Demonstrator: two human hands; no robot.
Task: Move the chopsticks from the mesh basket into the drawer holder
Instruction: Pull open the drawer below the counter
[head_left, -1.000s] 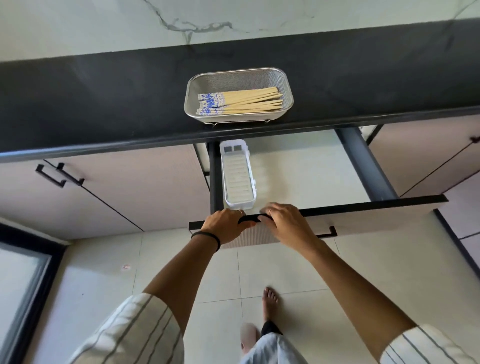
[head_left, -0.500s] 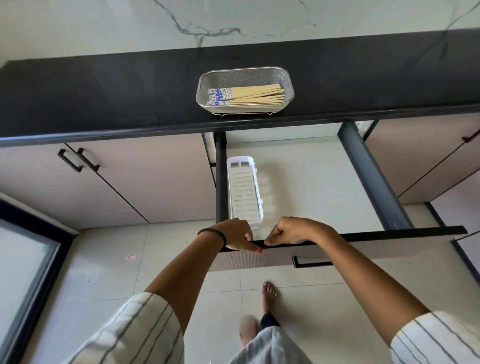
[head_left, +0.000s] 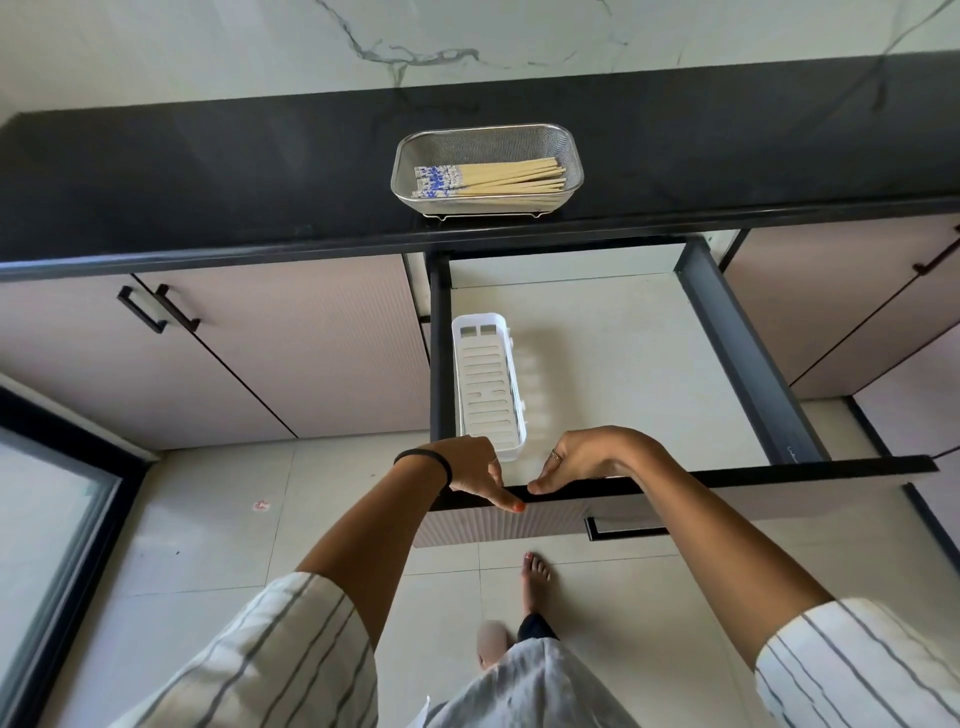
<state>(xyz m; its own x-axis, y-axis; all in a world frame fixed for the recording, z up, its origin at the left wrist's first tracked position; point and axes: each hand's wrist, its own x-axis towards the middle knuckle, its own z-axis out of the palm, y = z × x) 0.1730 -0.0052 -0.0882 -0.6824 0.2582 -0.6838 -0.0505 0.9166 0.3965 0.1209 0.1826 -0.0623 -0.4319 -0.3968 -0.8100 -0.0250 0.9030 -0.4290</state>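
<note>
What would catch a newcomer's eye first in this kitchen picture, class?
Probably the mesh basket on the dark counter, full of chopsticks with blue-patterned ends. Below it the drawer stands wide open, bare except for a white holder along its left side. Both hands rest at the drawer's front edge.

Both my arms reached forward and down, bare from the rolled striped sleeves to the wrists. My left hand (head_left: 470, 467) hung palm down with its fingers curled under and the thumb pointing toward the other hand, a dark band round the wrist. My right hand (head_left: 587, 457) was cupped just beside it, fingers bent downward, a ring on one, thumb tip nearly meeting my left thumb.
</note>
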